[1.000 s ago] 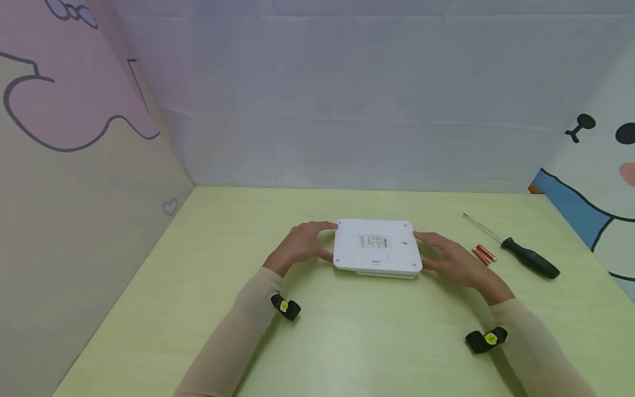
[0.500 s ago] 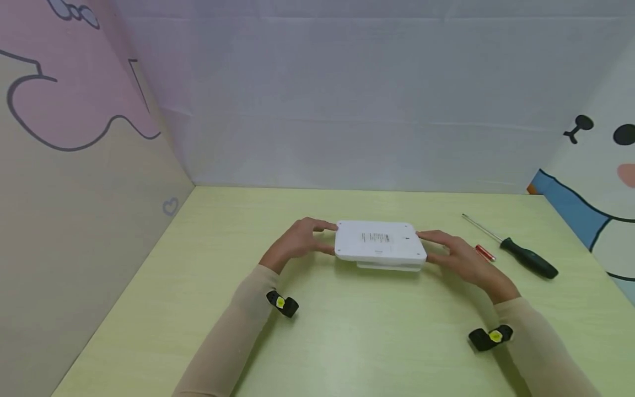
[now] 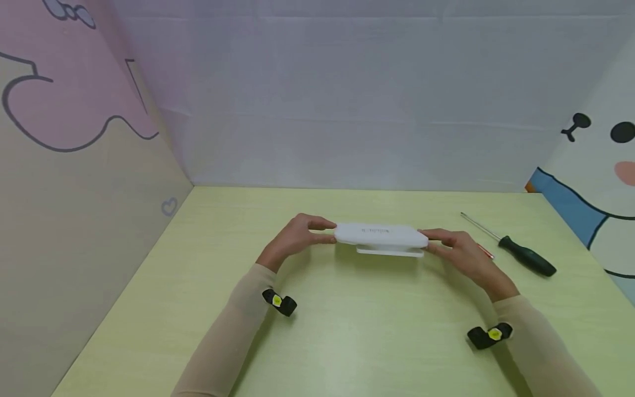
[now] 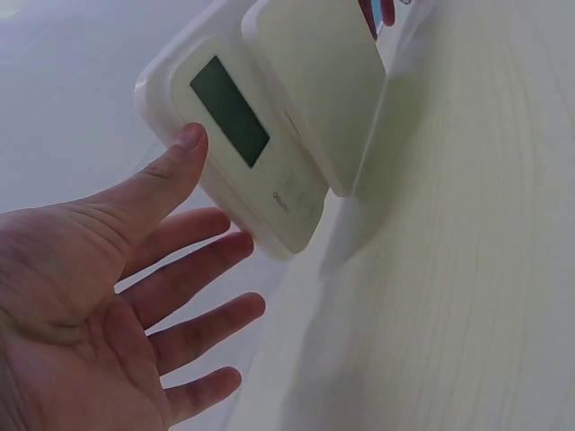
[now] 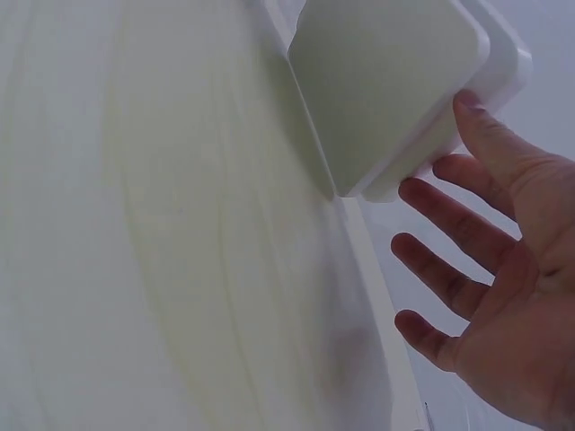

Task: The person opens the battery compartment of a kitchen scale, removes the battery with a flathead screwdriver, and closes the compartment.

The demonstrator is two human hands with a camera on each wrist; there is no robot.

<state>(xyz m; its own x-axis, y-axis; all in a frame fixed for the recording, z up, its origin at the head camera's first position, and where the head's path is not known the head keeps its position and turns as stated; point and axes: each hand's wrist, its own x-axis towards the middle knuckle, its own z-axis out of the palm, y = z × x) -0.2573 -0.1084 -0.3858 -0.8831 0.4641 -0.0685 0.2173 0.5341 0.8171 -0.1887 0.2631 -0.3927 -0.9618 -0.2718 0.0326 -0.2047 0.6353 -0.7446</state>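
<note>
A white digital kitchen scale (image 3: 379,235) is held up over the table between both hands, its labelled underside tilted up and away. My left hand (image 3: 295,240) pinches one end between thumb and fingertips. On the other end, my right hand (image 3: 463,256) grips with thumb and fingers. In the left wrist view, the dark display (image 4: 229,109) and the square weighing platform (image 4: 314,81) show on the down-facing side; the left thumb (image 4: 171,171) lies beside the display. The right thumb (image 5: 490,135) presses near the platform edge in the right wrist view.
A screwdriver with a dark green handle (image 3: 528,257) lies on the right of the table. Beside it, a red battery (image 3: 486,251) is mostly hidden behind the right hand. A pale wall (image 3: 317,99) closes off the back of the yellowish table (image 3: 317,331).
Both hands have lifted and tilted the scale, so its underside has turned from facing up to nearly edge-on. The right hand now covers much of the batteries.
</note>
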